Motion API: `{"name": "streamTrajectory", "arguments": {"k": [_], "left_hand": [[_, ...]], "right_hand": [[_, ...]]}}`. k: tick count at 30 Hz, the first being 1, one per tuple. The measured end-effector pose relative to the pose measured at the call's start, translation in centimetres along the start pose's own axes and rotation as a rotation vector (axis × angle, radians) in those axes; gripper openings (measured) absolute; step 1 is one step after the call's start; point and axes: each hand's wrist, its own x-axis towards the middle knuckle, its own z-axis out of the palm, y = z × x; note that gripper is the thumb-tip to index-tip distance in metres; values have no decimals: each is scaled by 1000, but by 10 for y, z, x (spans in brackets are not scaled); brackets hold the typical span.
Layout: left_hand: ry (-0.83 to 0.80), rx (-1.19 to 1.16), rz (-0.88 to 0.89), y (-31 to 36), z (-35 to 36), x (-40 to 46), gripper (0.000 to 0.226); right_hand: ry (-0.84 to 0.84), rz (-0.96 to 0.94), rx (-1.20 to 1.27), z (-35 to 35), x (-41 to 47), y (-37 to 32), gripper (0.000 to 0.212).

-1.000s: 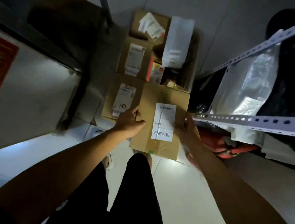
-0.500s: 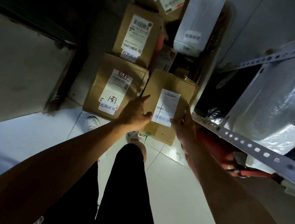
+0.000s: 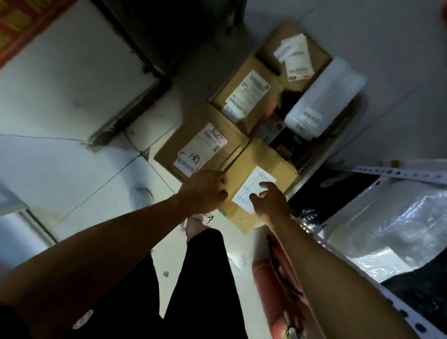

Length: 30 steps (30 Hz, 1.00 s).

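A cardboard box (image 3: 265,161) with a white label (image 3: 251,187) sits low on the floor, close beside another labelled box (image 3: 190,146). My left hand (image 3: 201,190) holds its near left edge, with the fingers curled down the side and the thumb on top. Spread, relaxed fingers of my right hand (image 3: 269,203) hover over or lightly touch the label. Whether the box rests fully on the tiles is hidden by my hands.
More labelled boxes (image 3: 244,90) and a white plastic jug (image 3: 326,95) are stacked behind. A perforated metal shelf rack (image 3: 422,176) holding plastic-wrapped goods stands at right, with a red fire extinguisher (image 3: 280,297) lying under it. A red poster (image 3: 9,12) hangs at left. My legs (image 3: 195,297) stand below.
The box has come down next to the neighbouring box. My right hand has left the box's right side and now lies over the label. The camera has tilted.
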Motion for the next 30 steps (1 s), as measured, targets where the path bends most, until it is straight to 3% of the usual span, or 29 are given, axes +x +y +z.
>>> {"name": "streamTrajectory", "arguments": {"k": [5,14,22,25,30], "left_hand": [[204,-39,-60,-21,-55,-65,38],[480,-179,-315,-128,-83,-251,42],[730,-479,-696,-225,15,-454,39],[829,-636,-848,-240,72,-517,38],[1066,-919,-1118,-232,172,-607,36]], "right_hand": [[-55,-352,-548,-8,-53,-76,40],[-166,-721,-862,97,-192,-202,46],[-391,-1152,-1298,267,-353,-231,39],[-457,-1300,-1472,332,-416,-217,39],[-709,-1576,-1759,425,-530,-165,41]]}}
